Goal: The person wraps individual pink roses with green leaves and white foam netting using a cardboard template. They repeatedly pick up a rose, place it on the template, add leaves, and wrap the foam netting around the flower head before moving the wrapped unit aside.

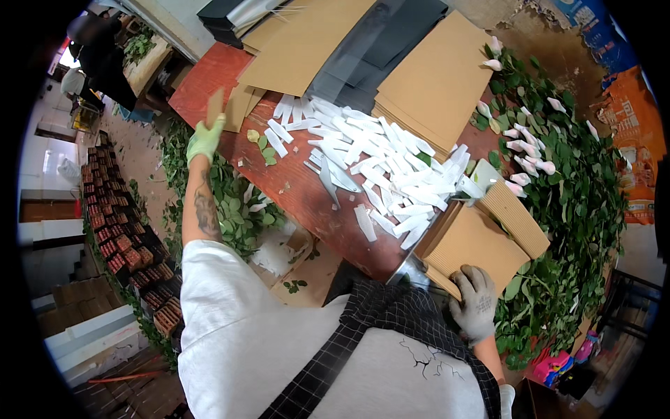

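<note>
My left hand [205,139], in a pale green glove, holds a small cardboard piece [215,107] upright at the table's left edge. My right hand [475,301], in a grey glove, has its fingers over the near edge of a folded corrugated cardboard sheet [473,249]. The thumb's grip underneath is hidden. A corrugated flap [515,217] stands up at the sheet's right side. Between my hands, white mesh foam sleeves [387,157] lie heaped on the red wooden table [293,180]. A grey hand tool [331,175] lies at the heap's near side.
Flat cardboard sheets [434,73] are stacked behind the sleeves, beside dark sheets [366,52]. Leafy stems with pale pink rosebuds [528,149] crowd the right side. More foliage [235,204] lies below the table's left edge. A person [99,57] is at the far left, near rows of bundled flowers [120,220].
</note>
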The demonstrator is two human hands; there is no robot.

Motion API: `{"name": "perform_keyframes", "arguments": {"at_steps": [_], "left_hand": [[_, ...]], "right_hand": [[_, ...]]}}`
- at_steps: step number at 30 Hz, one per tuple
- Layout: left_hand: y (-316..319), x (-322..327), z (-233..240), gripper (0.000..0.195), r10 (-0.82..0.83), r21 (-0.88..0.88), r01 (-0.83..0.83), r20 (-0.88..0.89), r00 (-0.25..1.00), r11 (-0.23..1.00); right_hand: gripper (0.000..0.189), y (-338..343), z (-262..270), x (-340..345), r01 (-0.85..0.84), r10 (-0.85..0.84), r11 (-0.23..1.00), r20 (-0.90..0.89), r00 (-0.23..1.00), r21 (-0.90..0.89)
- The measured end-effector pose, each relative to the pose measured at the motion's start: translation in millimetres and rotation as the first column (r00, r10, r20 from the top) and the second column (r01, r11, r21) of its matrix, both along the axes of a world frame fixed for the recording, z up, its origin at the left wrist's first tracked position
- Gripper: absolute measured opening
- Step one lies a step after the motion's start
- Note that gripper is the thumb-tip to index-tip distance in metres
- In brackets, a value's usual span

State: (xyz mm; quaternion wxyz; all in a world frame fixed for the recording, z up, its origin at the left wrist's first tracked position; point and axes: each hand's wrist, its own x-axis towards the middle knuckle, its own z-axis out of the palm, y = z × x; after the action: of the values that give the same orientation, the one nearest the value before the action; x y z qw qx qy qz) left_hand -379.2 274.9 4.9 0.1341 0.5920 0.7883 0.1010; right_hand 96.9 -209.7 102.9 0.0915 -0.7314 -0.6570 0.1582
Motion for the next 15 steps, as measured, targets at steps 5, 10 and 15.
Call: {"name": "perform_keyframes", "arguments": {"at_steps": [5,10,15], "left_hand": [[-125,122,54,0.076,-0.128,0.169,0.296,0.980,-0.154,0.940],[-297,290,85,0.084,0.561,-0.095,0.809,0.766,-0.312,0.580],[-328,323,106,0.094,0.184,-0.257,0.956,0.956,0.230,0.141]], "right_hand": [[0.065,-17,4,22,0.013,-0.009,1.000,-0.161,0.987,0.028],[0.050,16,34,22,0.366,-0.332,0.912,-0.859,0.389,-0.187],[0.032,4,29,41,0.328,-0.360,0.864,-0.924,-0.127,-0.382]]}}
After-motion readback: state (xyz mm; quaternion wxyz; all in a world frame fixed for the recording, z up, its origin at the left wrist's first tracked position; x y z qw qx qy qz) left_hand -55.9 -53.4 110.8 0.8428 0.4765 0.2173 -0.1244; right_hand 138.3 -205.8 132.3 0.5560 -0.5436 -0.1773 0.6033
